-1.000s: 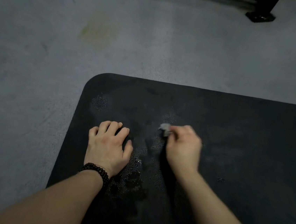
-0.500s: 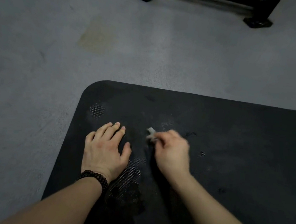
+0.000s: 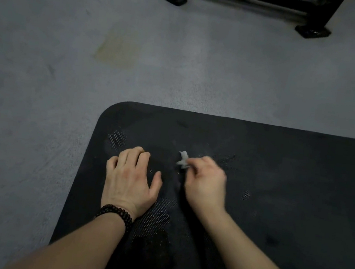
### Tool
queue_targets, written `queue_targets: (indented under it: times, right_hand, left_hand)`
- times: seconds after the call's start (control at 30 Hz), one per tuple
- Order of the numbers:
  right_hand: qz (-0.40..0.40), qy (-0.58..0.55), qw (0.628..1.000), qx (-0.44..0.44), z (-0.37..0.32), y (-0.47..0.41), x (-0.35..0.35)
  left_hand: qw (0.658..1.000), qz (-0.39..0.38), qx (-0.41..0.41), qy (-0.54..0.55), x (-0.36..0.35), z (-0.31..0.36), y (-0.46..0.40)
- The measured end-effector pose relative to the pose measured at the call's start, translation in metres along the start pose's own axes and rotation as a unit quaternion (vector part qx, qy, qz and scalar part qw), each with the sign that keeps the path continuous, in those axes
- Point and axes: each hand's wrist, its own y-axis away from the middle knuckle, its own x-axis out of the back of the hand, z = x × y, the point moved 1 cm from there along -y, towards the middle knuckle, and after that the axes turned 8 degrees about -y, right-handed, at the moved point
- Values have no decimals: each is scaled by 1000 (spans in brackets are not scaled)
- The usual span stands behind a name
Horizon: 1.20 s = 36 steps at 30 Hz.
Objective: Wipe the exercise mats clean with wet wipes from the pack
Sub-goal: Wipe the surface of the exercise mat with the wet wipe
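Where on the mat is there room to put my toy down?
The mat is bare to the right of the right hand, out to the picture's edge. A bare strip also runs between both hands and the far edge. It is crowded near the left corner: the left hand rests there, and the right hand grips the wipe beside it.

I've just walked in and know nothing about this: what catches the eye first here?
Two bare hands on a black exercise mat that fills the lower right of the grey floor. The right hand pinches a small crumpled wet wipe; the left hand, with a beaded bracelet, rests beside it.
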Motion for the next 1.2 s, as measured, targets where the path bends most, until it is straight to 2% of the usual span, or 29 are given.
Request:
queue_targets:
  times: [0.1,0.17,0.2,0.27,0.33,0.4,0.43,0.5,0.57,0.63,0.67,0.73,0.83,0.9,0.97,1.0,1.13,1.2]
  right_hand:
    - [108,52,989,-87,44,-28,37]
    - [143,86,968,-189,61,-40,51]
    - [147,97,965,-195,57,-39,47]
    - [108,88,985,-100,29,-27,21]
    - [15,64,998,19,-7,-4,-10]
    - [-57,30,996,64,-18,2,-16]
    - [-54,15,996,64,-12,-4,-10]
    - [9,34,999,19,14,-26,9]
    - [73,89,991,-67,45,-54,34]
    - [107,111,975,-158,64,-75,46]
    - [118,114,971,-175,60,-77,43]
    - [102,109,982,-114,35,-67,20]
    - [-11,72,997,37,-8,-33,-18]
    - [-60,31,996,62,-8,-36,-16]
    - [-21,19,999,35,13,-58,2]
    - [14,46,999,8,26,-70,15]
    - [91,128,977,-142,57,-104,40]
    - [72,123,984,-104,36,-90,17]
  left_hand:
    - [1000,-18,-8,-10,0,0,-2]
    - [999,-34,-17,-23,0,0,-3]
    - [999,-41,-20,-29,-1,1,-3]
    - [998,-52,-23,-38,-2,1,-4]
    - [997,-59,-26,-42,-4,1,-4]
    - [997,-59,-29,-43,-4,1,-4]
    - [997,-60,-28,-44,-4,0,-4]
    - [996,-67,-25,-46,-4,0,-4]
    - [996,-70,-22,-43,-4,0,-4]
    - [997,-68,-20,-40,-4,0,-4]
    - [997,-68,-18,-39,-4,-1,-4]
    - [997,-67,-16,-35,-3,-1,-5]
    - [998,-61,-12,-23,-1,0,-6]
    - [998,-57,-7,-16,1,0,-8]
    - [999,-50,-5,-7,1,-1,-11]
    - [999,-46,-7,-3,1,-1,-13]
    - [999,-43,-18,-5,0,-1,-19]
    - [999,-45,-20,-3,2,0,-20]
